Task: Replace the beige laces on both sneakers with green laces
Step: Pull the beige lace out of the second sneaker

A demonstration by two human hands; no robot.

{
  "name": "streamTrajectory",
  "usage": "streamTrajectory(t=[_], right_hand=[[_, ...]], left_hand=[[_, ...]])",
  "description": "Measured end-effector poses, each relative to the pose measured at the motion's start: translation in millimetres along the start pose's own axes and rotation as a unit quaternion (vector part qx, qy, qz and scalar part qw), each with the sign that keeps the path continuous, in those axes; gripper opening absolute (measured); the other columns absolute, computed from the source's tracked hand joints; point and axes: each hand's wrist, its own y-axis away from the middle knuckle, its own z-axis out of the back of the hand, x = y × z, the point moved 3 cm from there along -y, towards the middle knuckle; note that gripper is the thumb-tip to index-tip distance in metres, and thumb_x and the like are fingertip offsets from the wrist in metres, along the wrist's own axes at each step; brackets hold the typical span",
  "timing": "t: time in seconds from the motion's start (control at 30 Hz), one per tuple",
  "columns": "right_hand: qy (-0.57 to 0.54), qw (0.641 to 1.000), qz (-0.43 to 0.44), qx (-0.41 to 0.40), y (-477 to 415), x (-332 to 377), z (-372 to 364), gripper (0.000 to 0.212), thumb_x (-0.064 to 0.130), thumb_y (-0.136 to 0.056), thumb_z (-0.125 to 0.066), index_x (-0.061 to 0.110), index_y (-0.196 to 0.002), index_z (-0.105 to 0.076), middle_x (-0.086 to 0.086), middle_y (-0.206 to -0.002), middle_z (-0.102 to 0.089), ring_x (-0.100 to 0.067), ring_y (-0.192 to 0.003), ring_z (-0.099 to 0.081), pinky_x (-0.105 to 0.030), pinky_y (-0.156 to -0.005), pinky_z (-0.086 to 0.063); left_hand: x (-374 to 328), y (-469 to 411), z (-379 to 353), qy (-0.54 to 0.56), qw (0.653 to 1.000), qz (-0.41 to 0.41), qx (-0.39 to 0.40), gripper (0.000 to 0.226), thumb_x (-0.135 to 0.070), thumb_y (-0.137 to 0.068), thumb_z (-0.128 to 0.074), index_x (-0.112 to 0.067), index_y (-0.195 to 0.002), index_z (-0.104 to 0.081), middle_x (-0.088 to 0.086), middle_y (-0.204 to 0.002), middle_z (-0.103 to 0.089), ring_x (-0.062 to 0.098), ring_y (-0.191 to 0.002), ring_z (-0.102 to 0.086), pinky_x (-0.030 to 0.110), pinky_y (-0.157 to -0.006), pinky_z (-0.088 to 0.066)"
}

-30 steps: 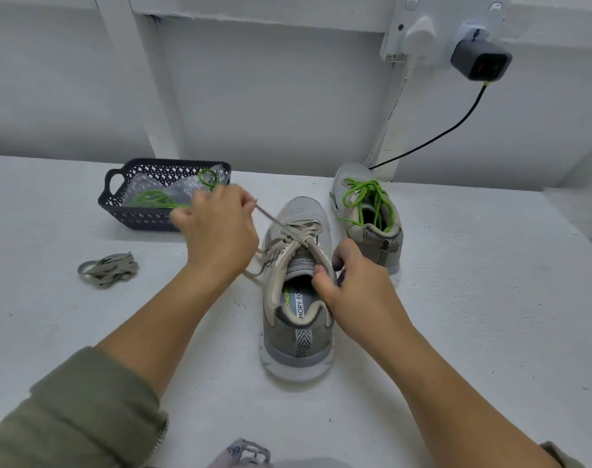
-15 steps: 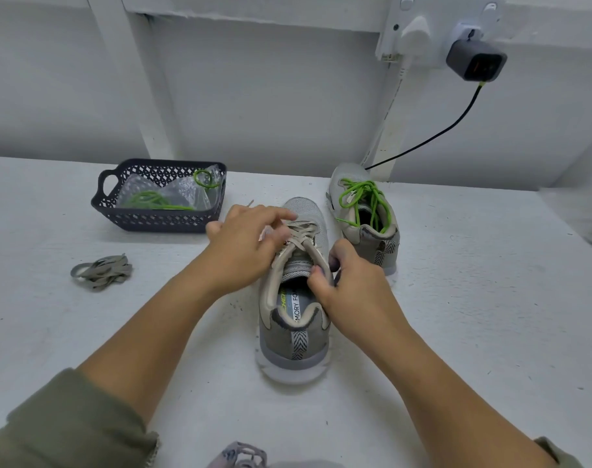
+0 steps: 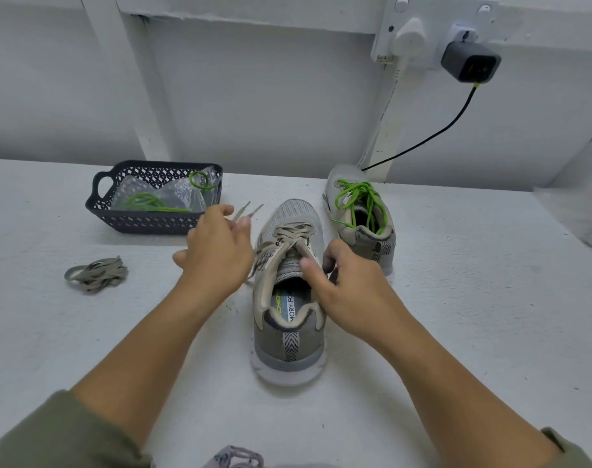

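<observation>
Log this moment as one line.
left hand pinches beige lace | right hand grips near sneaker | far sneaker green-laced

Olive-green long-sleeved top, left sleeve [image 3: 51, 434] bunched thick near the elbow, soft matte fabric. Right sleeve [image 3: 566, 449] shows just a sliver at the frame corner. Forearms bare down to left hand [image 3: 217, 251] and right hand [image 3: 352, 295].

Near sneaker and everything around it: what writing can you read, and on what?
"MORY FO": insole of the near sneaker, ends hidden.
"CHER": same insole, green, cut off.
Dark marking on that sneaker's side: too blurred to read.
On the charger: nothing readable.
</observation>
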Motion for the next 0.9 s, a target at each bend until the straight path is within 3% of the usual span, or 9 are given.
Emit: streamTrajectory(t=[0.1, 0.2, 0.33, 0.43, 0.53, 0.6, 0.7, 0.77, 0.9], right_hand=[[0.036, 0.998, 0.045, -0.034, -23.4, 11.8, 11.4, 0.029, 0.050, -0.096, -0.045, 0.022, -0.093, -0.054, 0.001, -0.086, -0.059, -0.016, -0.079, -0.055, -0.031, -0.066, -0.040], [0.071, 0.994, 0.063, 0.046, -52.0, 20.7, 18.9, 0.014, 0.032, -0.094, -0.055, 0.025, -0.100, -0.066, 0.005, -0.086, -0.063, -0.013, -0.081, -0.057, -0.026, -0.069, -0.043], [0.142, 0.972, 0.095, 0.162, -67.4, 25.0, 16.3, 0.013, 0.026, -0.092, -0.061, 0.025, -0.101, -0.071, 0.007, -0.087, -0.064, -0.011, -0.081, -0.057, -0.024, -0.072, -0.045], [0.206, 0.958, 0.149, 0.135, -69.3, 22.4, 8.6, 0.014, 0.023, -0.090, -0.059, 0.018, -0.098, -0.069, -0.001, -0.091, -0.058, -0.016, -0.083, -0.053, -0.027, -0.069, -0.040], [0.137, 0.988, 0.068, 0.023, -66.8, 10.8, 8.9, 0.012, 0.022, -0.086, -0.056, 0.011, -0.083, -0.062, -0.003, -0.079, -0.058, -0.020, -0.076, -0.055, -0.028, -0.061, -0.039], [0.099, 0.994, 0.031, -0.020, -64.2, 4.4, 9.6, 0.016, 0.023, -0.090, -0.053, 0.010, -0.089, -0.061, -0.005, -0.081, -0.059, -0.020, -0.077, -0.055, -0.028, -0.062, -0.038], [0.086, 0.991, 0.080, 0.071, -63.3, 13.7, 11.0, 0.031, 0.038, -0.096, -0.051, 0.026, -0.123, -0.059, -0.003, -0.100, -0.058, -0.015, -0.090, -0.054, -0.027, -0.075, -0.039], [0.147, 0.974, 0.116, 0.131, -67.1, 21.8, 12.5, 0.028, 0.036, -0.096, -0.054, 0.024, -0.119, -0.064, -0.002, -0.099, -0.060, -0.015, -0.090, -0.055, -0.024, -0.075, -0.037], [0.280, 0.946, 0.121, 0.108, -69.9, 28.1, 16.7, 0.019, 0.020, -0.099, -0.049, 0.009, -0.107, -0.062, -0.007, -0.104, -0.057, -0.023, -0.095, -0.054, -0.028, -0.072, -0.039]], left_hand=[[-7.6, 8.5, 4.2, 0.082, 0.991, -0.072, 0.074, 0.016, -0.043, -0.090, -0.058, -0.027, -0.093, -0.059, -0.011, -0.084, -0.063, 0.008, -0.076, -0.058, 0.028, -0.072, -0.046], [-12.1, 15.8, 8.8, 0.081, 0.979, -0.129, 0.133, 0.018, -0.040, -0.081, -0.071, -0.024, -0.072, -0.069, -0.011, -0.060, -0.064, 0.001, -0.053, -0.055, 0.012, -0.052, -0.040], [-16.7, 18.5, 14.1, 0.026, 0.979, -0.158, 0.128, 0.016, -0.038, -0.082, -0.071, -0.025, -0.073, -0.072, -0.012, -0.058, -0.065, -0.003, -0.057, -0.060, 0.007, -0.055, -0.042], [-21.6, 20.9, 16.1, -0.011, 0.975, -0.178, 0.131, 0.014, -0.035, -0.084, -0.069, -0.026, -0.074, -0.071, -0.014, -0.057, -0.063, -0.004, -0.063, -0.060, 0.007, -0.057, -0.042], [-24.2, 23.8, 14.4, -0.026, 0.976, -0.176, 0.124, 0.015, -0.034, -0.084, -0.068, -0.024, -0.073, -0.071, -0.013, -0.057, -0.063, -0.002, -0.058, -0.059, 0.013, -0.059, -0.047], [-24.7, 25.5, 12.8, -0.021, 0.979, -0.170, 0.114, 0.015, -0.034, -0.082, -0.069, -0.024, -0.071, -0.070, -0.012, -0.057, -0.063, -0.002, -0.057, -0.059, 0.019, -0.062, -0.051], [-25.3, 28.0, 11.8, -0.004, 0.980, -0.170, 0.101, 0.014, -0.033, -0.081, -0.069, -0.023, -0.071, -0.070, -0.011, -0.058, -0.065, -0.001, -0.057, -0.060, 0.025, -0.067, -0.054], [-25.7, 30.5, 11.1, -0.007, 0.978, -0.182, 0.096, 0.013, -0.033, -0.081, -0.069, -0.023, -0.072, -0.070, -0.011, -0.059, -0.065, -0.001, -0.058, -0.060, 0.029, -0.068, -0.054], [-24.1, 32.7, 12.8, -0.018, 0.978, -0.196, 0.073, 0.014, -0.032, -0.079, -0.071, -0.022, -0.070, -0.068, -0.011, -0.058, -0.064, 0.000, -0.057, -0.060, 0.030, -0.065, -0.054]])
